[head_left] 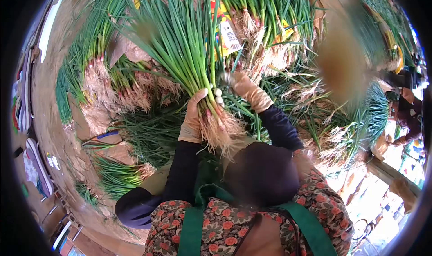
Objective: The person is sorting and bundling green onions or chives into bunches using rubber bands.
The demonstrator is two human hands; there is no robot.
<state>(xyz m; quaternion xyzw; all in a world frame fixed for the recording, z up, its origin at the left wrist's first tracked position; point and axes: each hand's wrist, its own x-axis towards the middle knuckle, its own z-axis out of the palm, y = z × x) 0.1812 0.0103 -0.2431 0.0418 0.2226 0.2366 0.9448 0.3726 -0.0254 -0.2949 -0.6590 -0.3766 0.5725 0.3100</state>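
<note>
My left hand (193, 116), in a pale glove, is wrapped round a bunch of green onions (186, 58) just above the roots. The leaves fan upward and the pale roots (218, 130) hang below the hand. To the right of the stalks is my right hand (247, 89), also gloved, with its fingers bent and blurred near the bunch. Something small and light-coloured shows at its fingertips, too blurred to name. Between the two hands, white fingertips of the left glove show beside the stalks.
Bundles of green onions (96, 80) lie at the left, and more (252, 26) at the top. Loose leaves and roots (335, 143) are heaped at the right. A yellow and red printed bag (227, 35) lies behind the bunch. Another person's hand (407, 95) shows at the far right.
</note>
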